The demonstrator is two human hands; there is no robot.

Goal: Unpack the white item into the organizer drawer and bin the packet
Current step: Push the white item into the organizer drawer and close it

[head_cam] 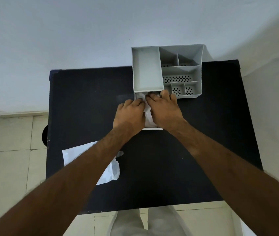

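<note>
On the black worktop [87, 103] in front of you, which fills the middle of the view against a pale wall, everything sits toward the far edge and the near left corner. At the far edge stands the grey organizer [166, 70], its top split into one long open tray on the left and several smaller compartments on the right, some with perforated floors. No brand, label or writing can be read on it or on anything else here. Its drawer [152, 128] is pulled out toward you from under the long tray, and only its white front lip and a strip of its far end show past your hands. Near your left forearm lies the white packet [113, 169], flat and crumpled on the worktop, partly hidden by that arm and well apart from the drawer. Inside the drawer is the white item [148, 114], a soft, wrinkled thing showing between your hands. Your left hand [129, 114] and your right hand [165, 109] both lie palm down on it, side by side, fingers curled into its far end and pressing it; whether they pinch it you cannot tell.
</note>
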